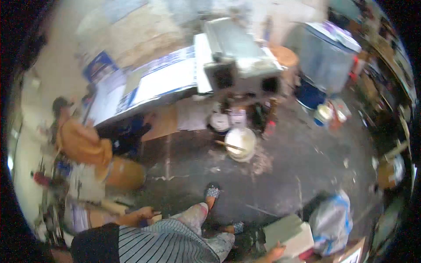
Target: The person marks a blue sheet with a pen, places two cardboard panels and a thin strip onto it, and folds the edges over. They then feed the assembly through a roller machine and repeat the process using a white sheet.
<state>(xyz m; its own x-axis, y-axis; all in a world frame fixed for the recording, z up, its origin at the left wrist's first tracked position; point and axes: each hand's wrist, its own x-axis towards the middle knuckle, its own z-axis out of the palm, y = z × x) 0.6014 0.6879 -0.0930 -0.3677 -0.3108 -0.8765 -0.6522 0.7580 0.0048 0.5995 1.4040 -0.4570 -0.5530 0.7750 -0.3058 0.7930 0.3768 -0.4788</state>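
My left hand (pixel 145 213) is at the lower left, its fingers curled around something small that blur hides. A pale piece (pixel 155 218) lies just by its fingertips. At the bottom right, my right hand (pixel 277 252) is closed on the near edge of a pale, box-like stack (pixel 287 236), thumb side up. My striped apron (pixel 162 245) and stained trousers (pixel 193 217) fill the space between both hands.
A white bucket (pixel 242 147) with a stick across it stands ahead on the dark floor. A person in an orange top (pixel 81 140) sits at the left by a table with white and blue sheets (pixel 169 76). A plastic bag (pixel 332 223) lies right; a grey bin (pixel 322 57) stands behind.
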